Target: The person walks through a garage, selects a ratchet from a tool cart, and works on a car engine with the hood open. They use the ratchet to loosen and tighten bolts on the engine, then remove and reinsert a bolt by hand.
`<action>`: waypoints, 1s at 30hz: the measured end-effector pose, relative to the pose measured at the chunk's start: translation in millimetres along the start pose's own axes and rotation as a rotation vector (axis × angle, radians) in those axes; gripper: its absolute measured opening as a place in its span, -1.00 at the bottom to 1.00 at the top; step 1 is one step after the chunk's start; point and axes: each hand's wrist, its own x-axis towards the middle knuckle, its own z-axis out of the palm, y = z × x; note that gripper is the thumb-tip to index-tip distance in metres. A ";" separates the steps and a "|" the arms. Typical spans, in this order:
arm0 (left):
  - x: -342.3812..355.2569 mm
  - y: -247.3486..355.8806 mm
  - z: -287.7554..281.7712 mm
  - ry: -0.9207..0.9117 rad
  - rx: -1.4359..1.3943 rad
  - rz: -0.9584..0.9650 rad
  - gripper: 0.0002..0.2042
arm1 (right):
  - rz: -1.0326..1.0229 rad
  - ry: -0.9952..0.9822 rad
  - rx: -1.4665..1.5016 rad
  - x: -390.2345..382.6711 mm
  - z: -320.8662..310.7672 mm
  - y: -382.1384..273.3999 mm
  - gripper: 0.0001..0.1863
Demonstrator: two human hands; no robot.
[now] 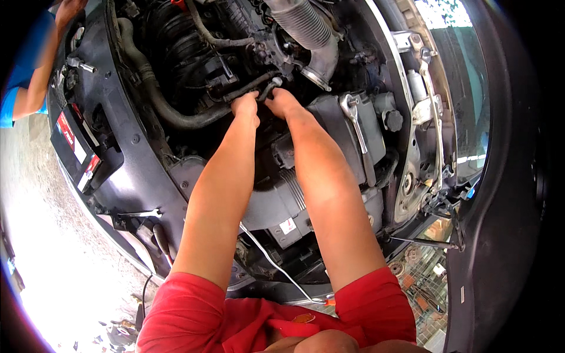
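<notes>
Both my arms reach deep into a car's engine bay. My left hand [246, 107] is closed beside a thick black hose [197, 121], and its fingertips are largely hidden. Just right of it, my right hand [282, 104] bends its fingers down by a short thin hose [269, 89] with a pale grey end. What either hand grips, if anything, is out of sight. Above the hands, a ribbed grey intake duct [301, 25] ends in an open mouth with a metal clamp [316, 77].
A ratchet [355, 123] lies on a black box right of my arm. On the front panel rest a wrench [141, 213], a socket piece [81, 64] and a red-and-white box [72, 138]. A thin metal rod [273, 262] crosses near me. Another person's arm [36, 82] shows far left.
</notes>
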 end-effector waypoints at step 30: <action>26.9 14.9 -0.2 -0.533 -0.003 -0.279 -0.70 | 0.025 -0.108 -0.192 16.8 30.4 -4.0 -0.59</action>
